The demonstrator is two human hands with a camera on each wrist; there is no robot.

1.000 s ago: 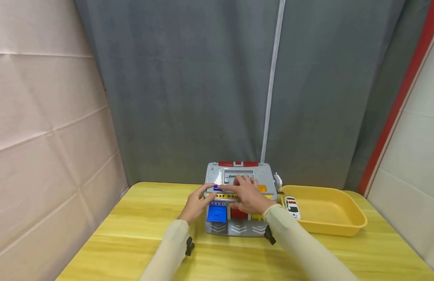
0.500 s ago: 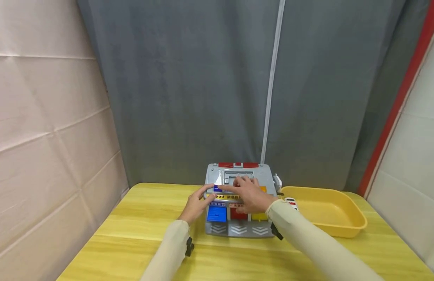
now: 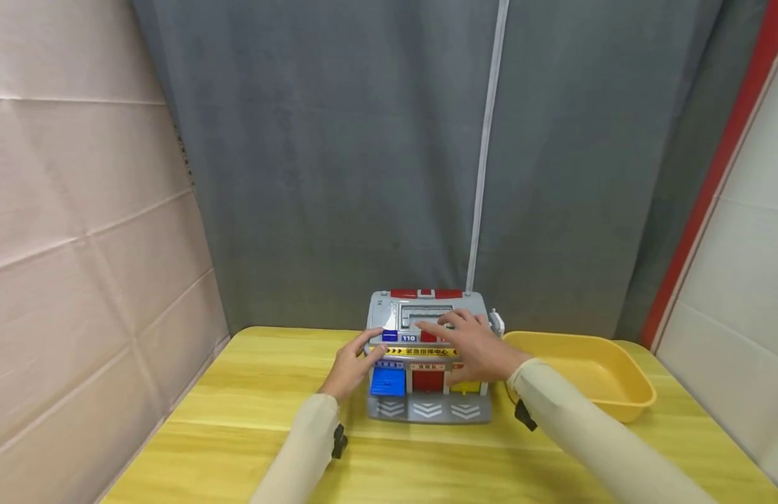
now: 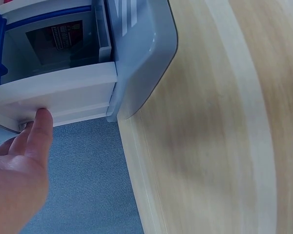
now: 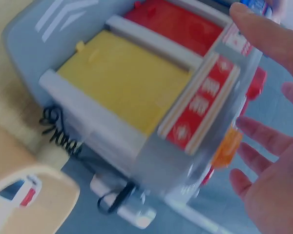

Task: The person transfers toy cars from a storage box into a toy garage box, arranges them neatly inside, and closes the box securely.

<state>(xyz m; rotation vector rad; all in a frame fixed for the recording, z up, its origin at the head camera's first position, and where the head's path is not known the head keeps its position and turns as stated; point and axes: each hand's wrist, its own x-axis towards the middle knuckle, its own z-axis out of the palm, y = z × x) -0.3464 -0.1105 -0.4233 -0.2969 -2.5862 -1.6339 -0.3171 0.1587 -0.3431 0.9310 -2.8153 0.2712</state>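
A grey toy rescue-station garage (image 3: pixel 426 411) stands at the table's back, with its blue door (image 3: pixel 389 382) swung up and its red door (image 3: pixel 428 381) and yellow door (image 5: pixel 127 80) down. My left hand (image 3: pixel 349 365) holds the roof's front left corner, thumb at the front edge beside the blue button (image 3: pixel 390 336). In the left wrist view its fingertips press the white side wall (image 4: pixel 73 95); the thumb is hidden there. Spread fingers of my right hand (image 3: pixel 483 348) hover by the roof's right half, gripping nothing; contact is unclear. Inside the blue bay shows a dark sticker (image 4: pixel 58 41).
To the right stands a yellow tray (image 3: pixel 641 397). A white toy car (image 5: pixel 33 185) lies in it, covered by my sleeve in the head view. A white handset (image 5: pixel 129 207) on a black coiled cord (image 5: pixel 61 131) hangs at the garage's side. Behind is a grey curtain (image 3: pixel 338 175).
My right hand has left the blue button area and moved right, its fingers spreading. The left hand stays at the roof corner. The toy car has gone out of sight behind my right sleeve.
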